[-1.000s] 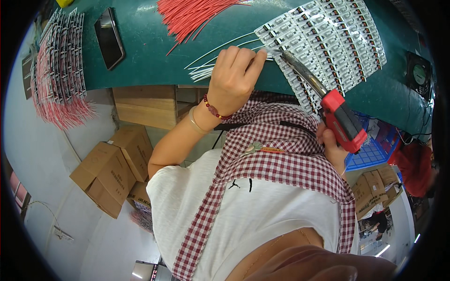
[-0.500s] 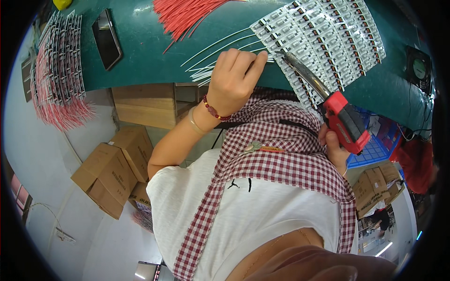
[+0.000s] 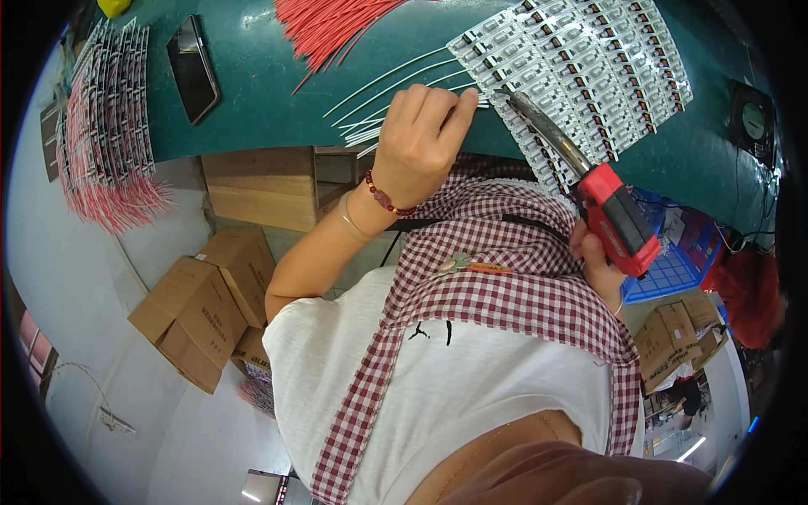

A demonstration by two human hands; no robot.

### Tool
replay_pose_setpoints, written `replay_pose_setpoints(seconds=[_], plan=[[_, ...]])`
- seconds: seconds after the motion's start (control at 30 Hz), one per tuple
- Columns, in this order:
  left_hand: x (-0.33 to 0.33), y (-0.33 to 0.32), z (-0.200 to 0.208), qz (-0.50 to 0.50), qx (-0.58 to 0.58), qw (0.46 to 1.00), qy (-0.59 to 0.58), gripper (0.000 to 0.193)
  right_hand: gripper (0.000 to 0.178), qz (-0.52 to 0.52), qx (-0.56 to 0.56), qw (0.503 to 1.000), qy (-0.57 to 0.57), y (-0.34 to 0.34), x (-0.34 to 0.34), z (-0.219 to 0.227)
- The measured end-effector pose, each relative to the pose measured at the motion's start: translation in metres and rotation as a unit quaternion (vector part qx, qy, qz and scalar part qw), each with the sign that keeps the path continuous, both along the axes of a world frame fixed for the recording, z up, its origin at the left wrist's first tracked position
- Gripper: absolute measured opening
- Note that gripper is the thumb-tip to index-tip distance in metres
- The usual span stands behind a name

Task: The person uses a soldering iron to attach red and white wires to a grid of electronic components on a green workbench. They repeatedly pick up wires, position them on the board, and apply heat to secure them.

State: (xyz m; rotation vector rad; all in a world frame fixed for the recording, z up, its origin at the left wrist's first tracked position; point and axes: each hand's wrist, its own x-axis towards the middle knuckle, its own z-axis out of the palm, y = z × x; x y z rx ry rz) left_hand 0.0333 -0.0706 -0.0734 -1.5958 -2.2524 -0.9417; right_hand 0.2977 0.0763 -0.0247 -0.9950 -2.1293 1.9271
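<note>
Red soldering iron (image 3: 599, 187) seemingly touches white circuit boards (image 3: 581, 71).

— What surfaces are you seeing from over there?
— On my remote feed, I'm seeing the green counter (image 3: 252, 101) gleaming smooth, and the phone (image 3: 193, 71) showing dark, glossy glass.
— And the tool?
— The soldering iron (image 3: 596, 182) is pairing red and black plastic with a metal barrel, mottled dark along one stretch, shining near the handle. White wires (image 3: 387, 77) are looking like smooth plastic.
— Any cloth, any wood?
— The checked apron (image 3: 505, 295) is looking matt and woven; the cabinet (image 3: 259, 181) is showing plain wood, the boxes (image 3: 181, 316) dull cardboard.
</note>
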Motion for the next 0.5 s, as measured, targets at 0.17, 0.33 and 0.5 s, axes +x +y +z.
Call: replay_pose_setpoints(seconds=[0.17,0.33,0.5], plan=[[0.0,0.0,0.0,0.0,-0.01,1.0,-0.004,0.031,0.036,0.005,0.067,0.998,0.01,-0.002,-0.005,-0.005],[0.0,0.0,0.002,0.003,-0.008,1.0,-0.003,0.032,0.049,-0.027,0.065,0.997,0.024,-0.008,-0.012,-0.001],[-0.006,-0.019,0.008,0.009,0.051,0.999,0.017,0.036,0.052,-0.045,0.025,0.998,0.041,-0.005,-0.013,0.006]])
